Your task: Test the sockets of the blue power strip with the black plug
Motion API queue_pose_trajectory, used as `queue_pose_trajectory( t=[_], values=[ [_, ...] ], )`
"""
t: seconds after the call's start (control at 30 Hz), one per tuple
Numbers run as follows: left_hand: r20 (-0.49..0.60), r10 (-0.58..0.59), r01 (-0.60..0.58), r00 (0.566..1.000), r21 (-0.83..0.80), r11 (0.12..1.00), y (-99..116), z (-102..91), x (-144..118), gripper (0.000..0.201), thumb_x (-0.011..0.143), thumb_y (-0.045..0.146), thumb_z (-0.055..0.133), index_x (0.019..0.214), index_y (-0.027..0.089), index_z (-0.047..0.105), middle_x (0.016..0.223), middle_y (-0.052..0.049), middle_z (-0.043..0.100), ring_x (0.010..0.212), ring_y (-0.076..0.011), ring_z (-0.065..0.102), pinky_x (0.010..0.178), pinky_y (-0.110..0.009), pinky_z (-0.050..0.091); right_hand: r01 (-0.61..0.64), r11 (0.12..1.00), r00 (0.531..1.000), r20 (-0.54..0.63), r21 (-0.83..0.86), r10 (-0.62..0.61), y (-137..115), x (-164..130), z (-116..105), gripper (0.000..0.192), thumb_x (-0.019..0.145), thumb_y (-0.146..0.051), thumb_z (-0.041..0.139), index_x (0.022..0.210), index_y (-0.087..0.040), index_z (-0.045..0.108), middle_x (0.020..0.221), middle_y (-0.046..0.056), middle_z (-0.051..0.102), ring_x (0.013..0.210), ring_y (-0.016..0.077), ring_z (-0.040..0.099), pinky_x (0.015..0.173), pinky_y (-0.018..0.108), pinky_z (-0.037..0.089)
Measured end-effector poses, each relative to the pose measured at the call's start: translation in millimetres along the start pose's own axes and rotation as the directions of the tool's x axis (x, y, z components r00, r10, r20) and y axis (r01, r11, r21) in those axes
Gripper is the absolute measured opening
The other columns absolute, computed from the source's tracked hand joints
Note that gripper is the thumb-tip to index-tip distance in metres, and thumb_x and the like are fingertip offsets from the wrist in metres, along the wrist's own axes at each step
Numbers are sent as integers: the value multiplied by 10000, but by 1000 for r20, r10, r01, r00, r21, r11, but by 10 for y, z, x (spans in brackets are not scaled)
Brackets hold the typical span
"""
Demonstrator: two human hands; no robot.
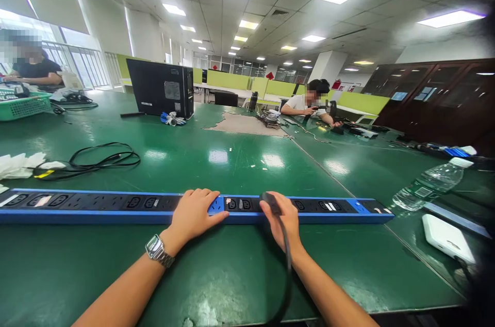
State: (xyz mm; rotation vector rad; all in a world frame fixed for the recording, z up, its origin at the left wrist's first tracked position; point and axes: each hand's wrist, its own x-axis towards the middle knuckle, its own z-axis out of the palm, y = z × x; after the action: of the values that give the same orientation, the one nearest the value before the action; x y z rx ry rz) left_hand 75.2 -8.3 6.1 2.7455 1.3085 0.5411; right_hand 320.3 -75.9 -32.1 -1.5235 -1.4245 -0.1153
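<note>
Head view: a long blue-and-black power strip (pixel 116 206) is laid across the green bench (pixel 216 265), close to its near edge. The left hand (pixel 195 213) is pressed flat on top of the strip, fingers spread, nothing gripped; a metal watch (pixel 158 250) is worn on that wrist. The right hand (pixel 282 221) is closed around a black plug (pixel 269 202); the grip is tight on the plug body, and its cable (pixel 288 270) is trailed back under the forearm. The plug is held at a socket right of the strip's middle; whether it is fully seated cannot be told. Judged from this: strip steadied, plug brought to socket, most other sockets unfilled.

Elsewhere on the bench: a coiled black cable (pixel 100 159) far left, a plastic bottle (pixel 429 185) lying on its side at right, a white box (pixel 446 236) near it, a black computer case (pixel 160 87) further back. Two other people are seated at the far side.
</note>
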Motion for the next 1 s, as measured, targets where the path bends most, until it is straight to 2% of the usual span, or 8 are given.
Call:
queue_pose_trajectory(
  t=[0.07, 0.17, 0.3, 0.67, 1.0],
  values=[
    [-6, 5, -5, 1000, -2, 1000, -6, 9, -1, 523, 869, 586, 535, 1220, 206, 616, 1148, -86, 682, 1052, -278, 610, 956, -452, 426, -43, 996, 999, -27, 76, 45, -14, 11, -29, 391, 905, -539, 483, 908, -213, 700, 974, 81, 725, 929, 232, 638, 853, 372, 461],
    [-13, 9, -9, 1000, -2, 1000, -11, 17, -3, 530, 867, 592, 534, 1217, 202, 617, 1143, -86, 683, 1041, -275, 612, 950, -448, 429, -66, 996, 998, -6, 66, 66, -52, 12, -57, 389, 911, -518, 460, 866, -213, 697, 924, 73, 726, 898, 231, 636, 846, 368, 458],
    [-14, 13, -13, 1000, -3, 1000, -12, 16, -3, 530, 871, 588, 531, 1218, 197, 617, 1142, -91, 683, 1042, -275, 609, 943, -444, 432, -34, 999, 998, 55, -7, 34, -88, 1, -55, 361, 895, -504, 488, 849, -210, 691, 942, 79, 722, 925, 234, 625, 873, 377, 441],
    [-26, 8, -9, 1000, -14, 1000, -21, 36, -6, 531, 862, 611, 528, 1205, 217, 626, 1123, -84, 686, 1033, -279, 612, 950, -434, 413, 38, 988, 998, 61, -151, -29, -61, -19, -36, 358, 899, -504, 500, 902, -200, 689, 1018, 94, 699, 994, 251, 591, 909, 398, 404],
    [-11, 8, -9, 1000, -2, 1000, -21, 30, -3, 541, 866, 612, 522, 1214, 210, 621, 1116, -86, 685, 1032, -277, 607, 941, -430, 422, 112, 965, 993, 60, -236, -100, -118, -8, 2, 351, 869, -525, 564, 944, -209, 697, 1020, 89, 692, 984, 249, 572, 833, 372, 413]
  ],
)
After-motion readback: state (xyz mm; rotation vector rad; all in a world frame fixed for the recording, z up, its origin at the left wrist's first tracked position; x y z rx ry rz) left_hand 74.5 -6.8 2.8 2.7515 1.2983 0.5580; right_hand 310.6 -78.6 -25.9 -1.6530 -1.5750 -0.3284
